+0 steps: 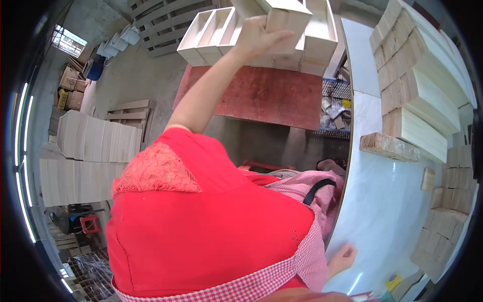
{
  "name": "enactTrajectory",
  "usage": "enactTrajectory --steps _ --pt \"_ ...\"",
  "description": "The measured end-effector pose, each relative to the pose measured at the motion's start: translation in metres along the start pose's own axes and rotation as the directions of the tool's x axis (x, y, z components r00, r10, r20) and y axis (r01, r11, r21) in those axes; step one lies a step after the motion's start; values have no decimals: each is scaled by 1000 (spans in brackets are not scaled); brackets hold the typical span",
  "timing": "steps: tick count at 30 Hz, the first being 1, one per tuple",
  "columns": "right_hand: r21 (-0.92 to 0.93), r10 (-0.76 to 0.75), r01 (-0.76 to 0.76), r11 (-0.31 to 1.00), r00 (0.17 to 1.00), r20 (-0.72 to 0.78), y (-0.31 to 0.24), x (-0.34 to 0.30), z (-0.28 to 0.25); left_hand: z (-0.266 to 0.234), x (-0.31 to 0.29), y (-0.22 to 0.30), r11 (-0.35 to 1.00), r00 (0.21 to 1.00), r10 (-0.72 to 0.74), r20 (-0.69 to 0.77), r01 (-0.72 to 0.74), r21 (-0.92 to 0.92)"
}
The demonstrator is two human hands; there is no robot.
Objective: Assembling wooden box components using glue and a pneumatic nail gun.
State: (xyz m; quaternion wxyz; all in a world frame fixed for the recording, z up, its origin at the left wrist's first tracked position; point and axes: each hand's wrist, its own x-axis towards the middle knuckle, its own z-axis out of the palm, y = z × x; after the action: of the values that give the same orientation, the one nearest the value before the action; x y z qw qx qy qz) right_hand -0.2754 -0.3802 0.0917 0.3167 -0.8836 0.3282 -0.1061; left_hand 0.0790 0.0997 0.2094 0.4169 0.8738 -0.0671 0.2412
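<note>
Gripped from above by the left hand (254, 38), thumb pressed along its side, a pale wooden box (291, 18) is held up at the far end of the red table (256, 93), over a row of open-topped boxes (314, 50). Whether its lower edge touches that row cannot be told. The right hand (343, 258) is loosely curled beside the near edge of the white worktop (372, 216), with nothing visible in it (part of it is hidden, so I cannot say whether it pinches anything small). As for progress, the boxes in the row look already built up, with walls and dividers in place, while the held one appears not yet set down. Plenty of wood seems left over: stacked pieces (402, 60) line the worktop's far side, and more stacked boards (95, 146) stand off to the left.
</note>
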Motion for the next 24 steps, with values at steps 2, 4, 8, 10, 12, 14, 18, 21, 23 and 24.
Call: enactTrajectory --steps 2,4,8,10,12,14,18,21,23,24 --pt "32 -8 8 999 1000 -11 0 -2 3 -5 -24 39 979 996 47 -76 -61 -197" --pt "121 -105 106 987 994 -13 4 -1 5 -7 -47 80 955 989 129 -77 -145 -260" --pt "216 -168 183 959 982 -86 -20 -19 3 2 -88 164 848 953 293 -78 -297 -440" --pt "193 -231 261 946 959 -164 -36 -27 -2 3 -109 194 817 897 441 -4 -404 -411" --pt "188 -294 351 917 916 -273 -52 -36 -11 11 -132 218 759 838 540 73 -448 -473" --pt "180 -284 381 907 869 -405 -53 -45 -24 30 -154 241 581 675 734 75 -566 -585" --pt "84 -173 268 960 799 -576 -17 -80 -64 82 -211 273 302 528 849 -13 -506 -808" --pt "-2 -53 69 998 750 -660 34 -121 -90 144 -261 284 204 532 844 -70 -439 -875" --pt "-33 6 -39 999 723 -691 64 -145 -101 192 -291 277 198 524 850 -56 -417 -887" --pt "-100 7 -112 989 699 -715 78 -156 -107 206 -302 278 209 528 848 -53 -425 -881"
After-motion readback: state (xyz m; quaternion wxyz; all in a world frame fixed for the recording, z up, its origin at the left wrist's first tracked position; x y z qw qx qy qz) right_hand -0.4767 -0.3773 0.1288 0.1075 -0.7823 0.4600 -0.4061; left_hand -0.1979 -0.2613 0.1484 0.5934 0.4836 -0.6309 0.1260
